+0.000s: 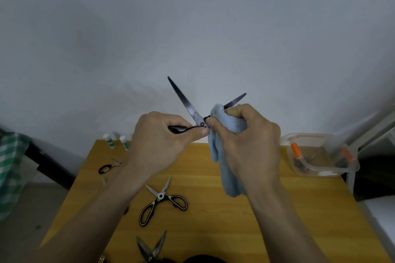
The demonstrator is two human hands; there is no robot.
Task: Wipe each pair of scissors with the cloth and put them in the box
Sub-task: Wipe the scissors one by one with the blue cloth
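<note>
Long dark steel scissors with black handles [193, 111]: held up above the counter, blades spread wide, one pointing up-left, the other up-right and partly wrapped. Pale blue soft cloth [227, 151]: bunched round the right-hand blade, rest hanging down. Black-and-white-handled kitchen scissors [163, 200]: flat on the yellow wooden counter [213, 220], blades open. Dark grey metal scissors [152, 246]: at the near edge, open too. Small dark-handled scissors [110, 166]: far left. Clear plastic box with orange clips [322, 156]: far right corner, lid off.
</note>
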